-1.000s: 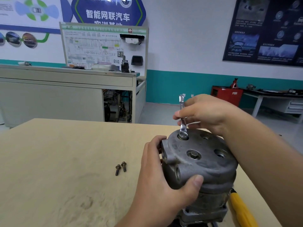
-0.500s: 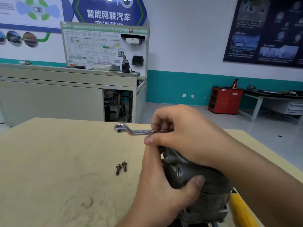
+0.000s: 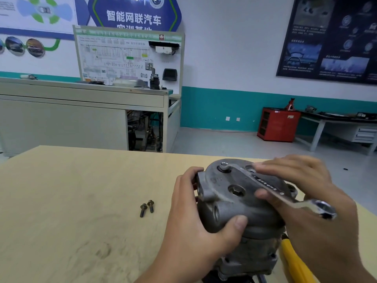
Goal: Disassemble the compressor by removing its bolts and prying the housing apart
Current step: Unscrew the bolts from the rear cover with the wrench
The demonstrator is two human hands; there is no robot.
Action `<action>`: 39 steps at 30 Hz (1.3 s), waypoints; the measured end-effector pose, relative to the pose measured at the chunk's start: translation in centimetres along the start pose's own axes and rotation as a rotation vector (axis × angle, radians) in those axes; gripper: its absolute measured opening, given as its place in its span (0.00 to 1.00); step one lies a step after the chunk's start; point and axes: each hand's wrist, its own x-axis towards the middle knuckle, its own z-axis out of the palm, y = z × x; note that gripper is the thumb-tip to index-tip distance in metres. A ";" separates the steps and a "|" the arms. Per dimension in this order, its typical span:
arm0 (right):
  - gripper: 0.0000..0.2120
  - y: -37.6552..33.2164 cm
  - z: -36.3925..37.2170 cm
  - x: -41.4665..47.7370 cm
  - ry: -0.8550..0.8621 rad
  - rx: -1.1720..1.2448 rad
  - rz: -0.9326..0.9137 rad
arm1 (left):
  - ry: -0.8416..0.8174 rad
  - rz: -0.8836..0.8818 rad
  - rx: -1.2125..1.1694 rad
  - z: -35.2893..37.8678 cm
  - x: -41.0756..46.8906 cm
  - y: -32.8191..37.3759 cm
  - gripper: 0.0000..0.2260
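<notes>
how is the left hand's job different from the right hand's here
The left hand grips the compressor at its side, thumb curled on its front; the right hand pinches the wrench lying across its top. The left hand sits low on the left; the right hand is higher, on the right. Both work on the compressor.

Left hand (image 3: pixel 195 231) gripping compressor (image 3: pixel 234 209), right hand (image 3: pixel 306 190) holding wrench (image 3: pixel 265 183) (blurred)

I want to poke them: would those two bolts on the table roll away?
The bolts would probably roll in a small curve, since their heads are wider than their shanks. They look like solid metal, so likely stiff.
</notes>
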 end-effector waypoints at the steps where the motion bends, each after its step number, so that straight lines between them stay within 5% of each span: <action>1: 0.11 0.2 0.3 -0.3 0.043 0.043 0.035 | -0.002 0.000 -0.001 0.0 0.0 0.0 0.34; 10: 0.10 1.6 1.6 -1.0 0.369 0.505 0.675 | -0.012 -0.008 -0.023 -0.1 0.0 0.0 0.32; 19: 0.14 3.3 0.5 5.2 -0.062 0.287 0.998 | 0.000 -0.003 -0.011 -0.1 -0.1 0.2 0.32; 23: 0.05 3.8 1.8 8.0 -0.209 0.430 1.092 | 0.005 0.000 0.004 0.0 0.0 0.2 0.32; 28: 0.13 2.6 4.1 9.7 -0.424 0.376 1.023 | 0.009 0.008 -0.008 -0.2 0.1 0.3 0.31; 33: 0.05 0.5 4.8 9.7 -0.663 0.320 0.769 | -0.002 0.024 -0.030 -0.1 0.2 0.2 0.32; 39: 0.04 -2.8 4.0 8.5 -0.748 0.280 0.457 | 0.007 0.044 0.002 0.0 0.3 0.0 0.35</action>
